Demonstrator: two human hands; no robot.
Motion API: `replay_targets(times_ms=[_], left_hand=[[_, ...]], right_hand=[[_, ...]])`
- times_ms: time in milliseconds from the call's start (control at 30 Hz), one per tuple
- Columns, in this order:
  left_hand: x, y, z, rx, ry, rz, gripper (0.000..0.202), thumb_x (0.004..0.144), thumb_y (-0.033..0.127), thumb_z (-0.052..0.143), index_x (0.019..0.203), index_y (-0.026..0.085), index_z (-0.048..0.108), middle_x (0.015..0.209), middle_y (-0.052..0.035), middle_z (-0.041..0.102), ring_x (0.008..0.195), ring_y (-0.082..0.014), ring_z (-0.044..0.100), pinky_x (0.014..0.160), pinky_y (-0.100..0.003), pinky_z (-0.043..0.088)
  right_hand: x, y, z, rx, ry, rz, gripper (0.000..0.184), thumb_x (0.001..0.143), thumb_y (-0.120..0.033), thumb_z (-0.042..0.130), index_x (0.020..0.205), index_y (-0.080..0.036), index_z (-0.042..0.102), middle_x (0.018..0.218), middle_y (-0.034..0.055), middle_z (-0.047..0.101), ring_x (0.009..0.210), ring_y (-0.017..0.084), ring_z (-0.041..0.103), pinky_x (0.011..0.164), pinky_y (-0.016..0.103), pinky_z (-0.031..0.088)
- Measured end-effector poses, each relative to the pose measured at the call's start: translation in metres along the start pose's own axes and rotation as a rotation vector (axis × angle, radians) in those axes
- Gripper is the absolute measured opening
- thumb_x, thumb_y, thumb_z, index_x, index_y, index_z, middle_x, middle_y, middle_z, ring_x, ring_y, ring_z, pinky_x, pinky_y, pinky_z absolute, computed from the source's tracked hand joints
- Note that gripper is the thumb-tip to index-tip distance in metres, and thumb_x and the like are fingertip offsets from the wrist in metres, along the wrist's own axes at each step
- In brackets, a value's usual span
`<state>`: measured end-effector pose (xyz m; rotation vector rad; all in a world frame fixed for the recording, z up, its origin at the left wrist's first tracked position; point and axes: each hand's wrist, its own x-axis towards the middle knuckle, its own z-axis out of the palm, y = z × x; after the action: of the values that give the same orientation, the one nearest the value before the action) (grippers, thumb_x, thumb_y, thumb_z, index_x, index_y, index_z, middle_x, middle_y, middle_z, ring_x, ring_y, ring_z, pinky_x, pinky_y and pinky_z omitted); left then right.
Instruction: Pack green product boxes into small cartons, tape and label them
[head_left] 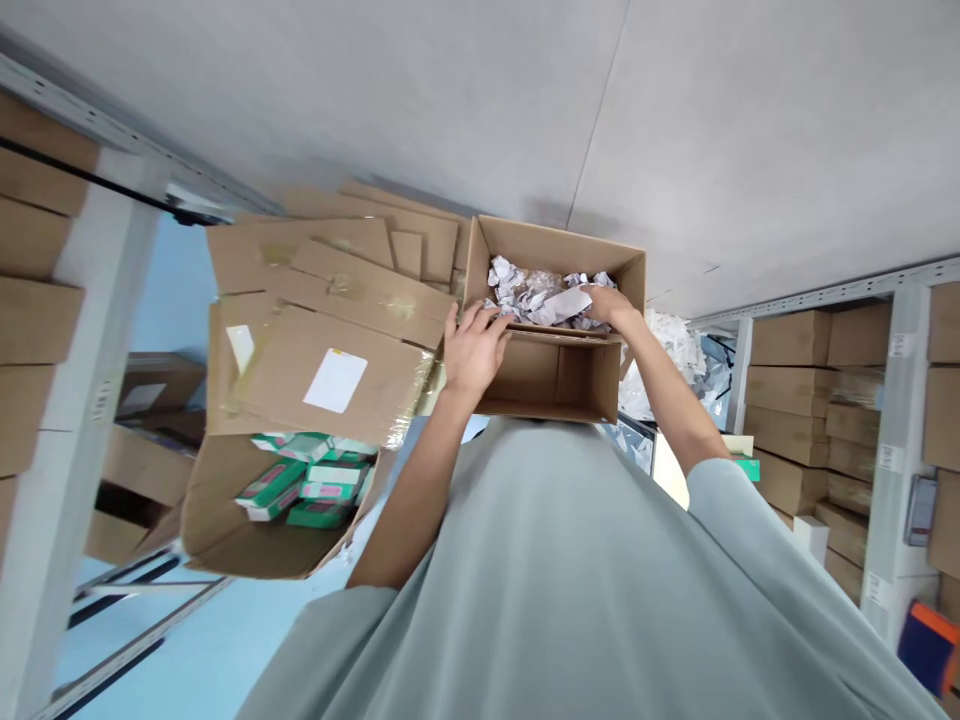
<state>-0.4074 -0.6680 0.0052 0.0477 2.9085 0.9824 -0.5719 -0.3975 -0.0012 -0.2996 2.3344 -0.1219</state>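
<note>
An open cardboard box [559,238] stands against the wall, with crumpled white paper [562,306] and some clear plastic wrap [541,282] inside. My right hand [606,304] reaches into its right side, closed on the paper; part of the fingers is hidden there. At the box's near left corner lies my left hand [475,348], fingers spread over the edge and touching the paper. Directly in front of my body is a second open cardboard box [551,375], its inside bare where I can see it.
Flattened cardboard [337,330] is stacked to the left. Below it, an open carton [240,545] holds several green-and-white small boxes [330,490]. A heap of white paper [656,365] lies on the right. Shelves with brown boxes [787,385] flank both sides.
</note>
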Motion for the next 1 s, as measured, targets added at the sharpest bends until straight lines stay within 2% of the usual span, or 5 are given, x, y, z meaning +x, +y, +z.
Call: replay_targets(times_ms=[200,500,667,867,1000], left_hand=[[-0.004,0.001,-0.002,0.000,-0.009,0.010,0.038,0.107,0.028,0.058,0.136,0.032,0.083,0.139,-0.0115,0.079,0.144,-0.0377,0.063,0.138,-0.065,0.030],[-0.005,0.001,-0.001,0.020,-0.002,0.022,0.040,0.109,0.029,0.054,0.137,0.031,0.083,0.138,-0.0108,0.078,0.138,-0.0362,0.064,0.136,-0.063,0.033],[-0.005,-0.002,-0.002,0.001,0.003,0.046,0.043,0.106,0.027,0.059,0.142,0.034,0.082,0.137,-0.0099,0.079,0.137,-0.0367,0.063,0.136,-0.064,0.031],[-0.005,-0.002,0.000,-0.025,0.006,0.041,0.045,0.105,0.026,0.059,0.144,0.034,0.081,0.137,-0.0100,0.078,0.137,-0.0372,0.062,0.136,-0.064,0.030],[-0.002,-0.005,0.004,-0.020,-0.001,0.030,0.046,0.104,0.024,0.059,0.143,0.033,0.081,0.135,-0.0111,0.078,0.137,-0.0381,0.063,0.135,-0.064,0.030]], right_hand=[[0.049,-0.013,0.010,-0.123,-0.129,0.083,0.049,0.094,-0.007,0.076,0.143,0.001,0.072,0.131,0.0313,0.079,0.124,0.038,0.078,0.107,0.050,0.058],[0.026,-0.015,0.000,-0.227,-0.047,0.011,0.043,0.099,-0.006,0.061,0.138,0.004,0.074,0.141,0.0380,0.073,0.136,0.042,0.071,0.114,0.054,0.054],[-0.032,-0.005,-0.020,-0.254,0.140,-0.056,0.033,0.107,-0.015,0.056,0.129,-0.003,0.077,0.130,0.0314,0.080,0.122,0.040,0.076,0.107,0.047,0.055],[-0.164,0.007,-0.030,0.154,0.507,-0.199,0.034,0.116,-0.044,0.050,0.116,-0.020,0.074,0.089,0.0058,0.077,0.081,0.023,0.072,0.082,0.032,0.051],[-0.225,0.002,0.004,0.406,0.352,-0.300,0.035,0.114,-0.050,0.053,0.108,-0.025,0.076,0.082,0.0001,0.074,0.071,0.019,0.066,0.073,0.029,0.049]])
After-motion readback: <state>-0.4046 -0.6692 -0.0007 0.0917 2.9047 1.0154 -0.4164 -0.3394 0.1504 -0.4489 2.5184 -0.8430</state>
